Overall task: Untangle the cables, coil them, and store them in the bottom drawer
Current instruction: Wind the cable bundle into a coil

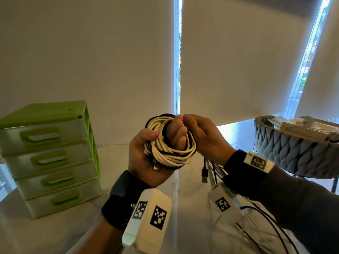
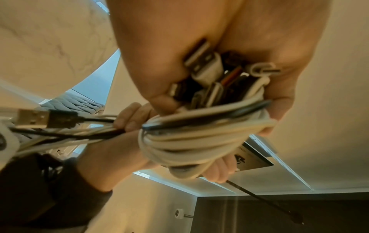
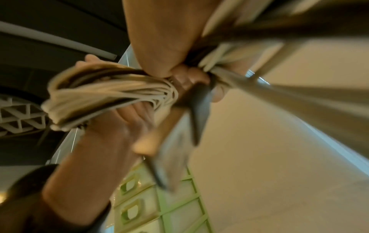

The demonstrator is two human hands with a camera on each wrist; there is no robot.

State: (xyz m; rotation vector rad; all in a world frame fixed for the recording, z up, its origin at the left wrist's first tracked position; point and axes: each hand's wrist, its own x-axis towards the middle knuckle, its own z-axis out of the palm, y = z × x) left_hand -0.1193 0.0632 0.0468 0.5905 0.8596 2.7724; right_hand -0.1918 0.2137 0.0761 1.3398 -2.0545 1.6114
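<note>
My left hand (image 1: 167,138) grips a coil of white and black cables (image 1: 174,156), thumb on its left side and fingers through the loop. Several plugs (image 2: 209,71) are pressed into the palm. My right hand (image 1: 192,132) grips the strands at the coil's right side. Loose ends hang below it, one ending in a black USB plug (image 1: 204,173) (image 2: 40,119). The coil (image 2: 199,134) (image 3: 99,97) is blurred in the right wrist view. The green drawer unit (image 1: 49,156) stands at the left, its bottom drawer (image 1: 62,200) shut.
The marble table (image 1: 55,235) lies under both hands. A grey quilted chair (image 1: 293,153) with packages (image 1: 302,127) on its seat stands at the right. Thin black wires (image 1: 266,226) run along my right forearm. Window blinds hang behind.
</note>
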